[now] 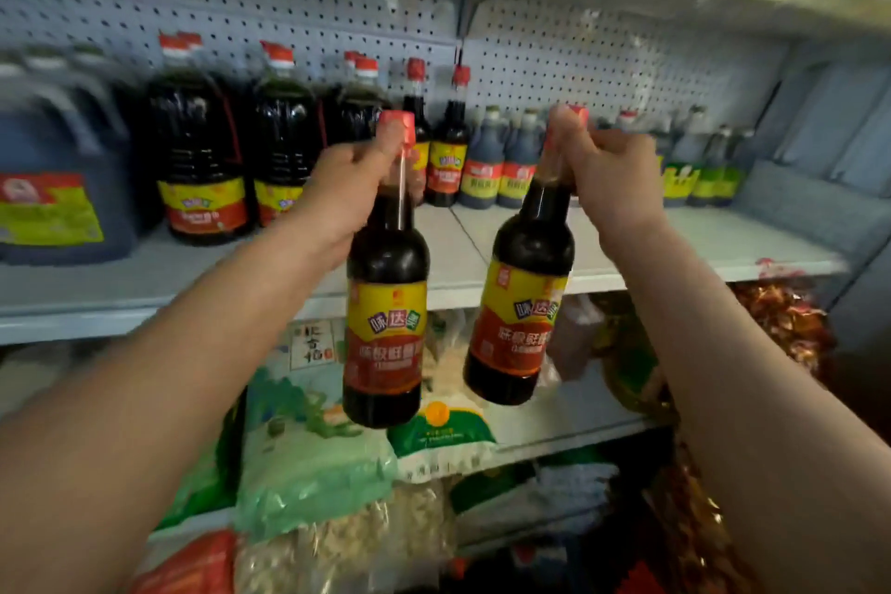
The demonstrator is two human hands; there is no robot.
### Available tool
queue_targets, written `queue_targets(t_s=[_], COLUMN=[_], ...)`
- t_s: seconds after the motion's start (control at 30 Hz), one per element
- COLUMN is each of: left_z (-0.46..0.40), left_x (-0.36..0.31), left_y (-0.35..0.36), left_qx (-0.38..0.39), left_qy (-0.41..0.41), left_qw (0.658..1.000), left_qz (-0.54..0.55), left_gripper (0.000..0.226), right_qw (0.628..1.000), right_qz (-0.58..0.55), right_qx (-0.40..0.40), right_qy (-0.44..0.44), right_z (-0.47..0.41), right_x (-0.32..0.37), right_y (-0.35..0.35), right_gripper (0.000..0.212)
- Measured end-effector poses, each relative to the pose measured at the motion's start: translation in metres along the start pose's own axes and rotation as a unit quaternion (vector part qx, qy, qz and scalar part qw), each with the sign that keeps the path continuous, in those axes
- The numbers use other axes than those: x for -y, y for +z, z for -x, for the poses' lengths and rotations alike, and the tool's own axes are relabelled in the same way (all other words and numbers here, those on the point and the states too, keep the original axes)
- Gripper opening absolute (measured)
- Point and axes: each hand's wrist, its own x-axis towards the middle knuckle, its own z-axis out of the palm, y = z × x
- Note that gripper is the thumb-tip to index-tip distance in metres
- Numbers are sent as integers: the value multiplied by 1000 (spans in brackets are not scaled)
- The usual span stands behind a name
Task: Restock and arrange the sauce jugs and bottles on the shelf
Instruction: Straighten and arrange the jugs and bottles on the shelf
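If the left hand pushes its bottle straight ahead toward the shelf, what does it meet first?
Probably the two matching red-capped bottles at the shelf's back, directly behind the left hand and its bottle. Bare shelf lies before them; depth is uncertain.

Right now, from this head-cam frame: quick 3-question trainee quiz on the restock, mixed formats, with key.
1. True or false: the left hand grips its dark glass sauce bottle with the yellow-red label by the neck.
2. Which held bottle hangs tilted? A) the left one B) the right hand's matching dark bottle
3. Fill in: the two standing red-capped bottles with the same label rest on the grey metal ____.

Key: 1 true; 2 B; 3 shelf
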Motion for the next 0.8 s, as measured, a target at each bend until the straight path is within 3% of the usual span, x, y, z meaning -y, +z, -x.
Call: queue_targets(t_s=[0.17,0.23,0.3,0.53,0.8], left_z=[-54,-76,-95,-148,-189], left_x=[-36,-37,-32,-3,31], left_y=[12,22,33,67,89], left_qx=[-36,-50,-66,-120,-131], left_qy=[38,45,39,29,30], left_qw=[998,998,997,992,986], left_qz=[-31,-21,-13,2,-97], left_gripper=[47,44,40,29,31], right_qw=[999,998,997,994,993], right_qz=[-13,-16,3,61,61], right_qx=[32,53,70,82,81], right_qy=[-33,-36,-42,-45,-58], right_z=[-67,-92,-111,-164,-188], right_x=[2,-6,-16,-57,-86], right_y=[9,18,29,62,86], right_gripper=[73,66,56,62,54])
